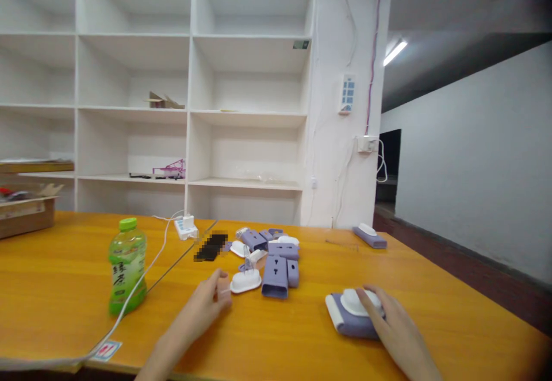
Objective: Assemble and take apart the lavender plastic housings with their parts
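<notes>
On the right, my right hand grips a purple casing with a white end and a raised white oval part on top. The thumb lies against the oval part, and the hand hides the far end. My left hand is at the middle of the table, its fingers closed on a small translucent piece too blurred to name. Just beyond those fingertips sits a white oval part on the table. Beside it are an open-ended purple casing and a smaller purple piece.
More purple casings and white parts are heaped behind. A similar purple-and-white unit lies at the far right. Left stand a green-capped bottle, a white cable, a power strip and a cardboard box.
</notes>
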Available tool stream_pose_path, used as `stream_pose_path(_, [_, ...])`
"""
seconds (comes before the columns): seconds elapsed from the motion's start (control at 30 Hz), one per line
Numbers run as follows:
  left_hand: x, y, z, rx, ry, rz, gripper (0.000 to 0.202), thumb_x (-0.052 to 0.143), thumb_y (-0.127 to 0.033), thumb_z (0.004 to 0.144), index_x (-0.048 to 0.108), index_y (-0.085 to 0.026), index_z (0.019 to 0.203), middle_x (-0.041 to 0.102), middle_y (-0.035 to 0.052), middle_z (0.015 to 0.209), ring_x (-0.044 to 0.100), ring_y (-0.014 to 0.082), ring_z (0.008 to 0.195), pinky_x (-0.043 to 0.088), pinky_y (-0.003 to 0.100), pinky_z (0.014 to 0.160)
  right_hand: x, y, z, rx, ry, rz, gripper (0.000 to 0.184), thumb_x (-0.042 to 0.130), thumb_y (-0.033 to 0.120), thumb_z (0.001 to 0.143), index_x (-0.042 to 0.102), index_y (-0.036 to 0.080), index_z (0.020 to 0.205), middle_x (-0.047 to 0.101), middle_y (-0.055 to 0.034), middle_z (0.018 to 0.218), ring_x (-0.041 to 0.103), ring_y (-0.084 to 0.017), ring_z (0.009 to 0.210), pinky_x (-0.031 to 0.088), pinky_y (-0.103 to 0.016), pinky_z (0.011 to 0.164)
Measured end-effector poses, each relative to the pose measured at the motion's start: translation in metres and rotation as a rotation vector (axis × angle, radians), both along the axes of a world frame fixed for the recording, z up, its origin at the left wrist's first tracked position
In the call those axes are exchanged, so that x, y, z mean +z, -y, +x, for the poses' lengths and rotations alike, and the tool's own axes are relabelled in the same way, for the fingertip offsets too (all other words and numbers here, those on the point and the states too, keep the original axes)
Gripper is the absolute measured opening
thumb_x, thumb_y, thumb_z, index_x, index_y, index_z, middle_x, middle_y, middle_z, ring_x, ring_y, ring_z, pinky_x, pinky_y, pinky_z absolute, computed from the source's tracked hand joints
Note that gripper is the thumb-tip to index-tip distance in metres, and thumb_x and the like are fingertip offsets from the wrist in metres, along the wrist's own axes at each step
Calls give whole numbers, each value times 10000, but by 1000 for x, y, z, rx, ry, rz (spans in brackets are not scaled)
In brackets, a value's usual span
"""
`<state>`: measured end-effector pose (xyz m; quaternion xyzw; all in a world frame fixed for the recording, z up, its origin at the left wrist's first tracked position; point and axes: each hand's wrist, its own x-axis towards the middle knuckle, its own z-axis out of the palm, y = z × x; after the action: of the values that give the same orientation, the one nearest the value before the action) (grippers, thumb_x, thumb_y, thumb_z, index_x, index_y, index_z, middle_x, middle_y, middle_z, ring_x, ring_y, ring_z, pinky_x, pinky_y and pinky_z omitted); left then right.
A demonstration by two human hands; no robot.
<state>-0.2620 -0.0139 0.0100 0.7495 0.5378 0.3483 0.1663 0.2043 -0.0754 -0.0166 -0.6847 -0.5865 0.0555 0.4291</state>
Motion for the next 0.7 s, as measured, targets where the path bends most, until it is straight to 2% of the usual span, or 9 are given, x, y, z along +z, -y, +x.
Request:
stream_pose_path(0.13, [-18,-43,12,-101,32,40,573,594,-287,816,523,-169,1372,606,126,1419,563,286,1320,416,413,1129,4,2,-5,-10,6,27,511,461,707,896,618,278,1125,681,-71,1217,593,-305,1196,405,-471,1080])
stream_pose_path(0.23, [-25,-45,20,-98,64,101,728,618,-329,840,373,-171,1507,395,156,1590,292,329,1508,240,531,1231,8,6,-9,-9,31,26,496,449,699,914,629,277,1104,698,-60,1190,611,-282,1170,432,-432,1052])
stream_pose_path(0.3, [-22,-30,21,-62,98,222,690,596,-371,893,350,-202,1515,349,146,1609,215,331,1533,188,574,1237,11,6,-13,9,46,17,498,426,689,932,629,271,1109,702,-65,1192,620,-270,1156,450,-411,1036])
stream_pose_path(0.37, [-12,-8,26,-49,129,416,469,574,-384,941,513,-222,1377,522,143,1462,419,328,1417,302,569,1186,11,4,-17,38,56,6,508,425,683,938,623,260,1138,691,-81,1227,610,-272,1175,444,-413,1051])
stream_pose_path(0.43, [-3,18,42,-84,122,443,278,558,-389,967,609,-252,1202,657,96,1254,597,275,1204,473,471,1059,10,1,-24,74,60,-4,531,443,681,933,611,243,1182,667,-108,1278,584,-291,1218,416,-444,1087])
stream_pose_path(0.5, [1,42,70,-195,104,352,248,566,-380,971,625,-265,1182,701,74,1146,668,233,1013,558,389,917,8,-2,-31,114,66,-9,558,460,675,929,599,222,1223,642,-135,1320,562,-312,1253,393,-480,1112])
stream_pose_path(0.6, [-5,66,119,-386,105,138,437,636,-362,926,568,-295,1353,560,75,1453,578,259,1260,512,401,1055,6,-1,-40,184,95,2,596,487,656,923,576,201,1297,608,-149,1376,540,-324,1291,383,-496,1133])
stream_pose_path(0.63, [-8,71,133,-443,76,80,606,691,-357,882,487,-297,1449,478,73,1538,496,278,1363,423,438,1156,7,1,-41,213,112,7,602,502,648,920,568,203,1320,599,-142,1394,536,-319,1302,387,-485,1137])
stream_pose_path(0.7, [-13,76,152,-455,94,19,708,688,-305,866,405,-289,1515,399,64,1597,392,281,1448,302,464,1234,10,7,-43,282,151,11,600,543,630,906,560,230,1354,594,-108,1413,542,-293,1309,410,-440,1137])
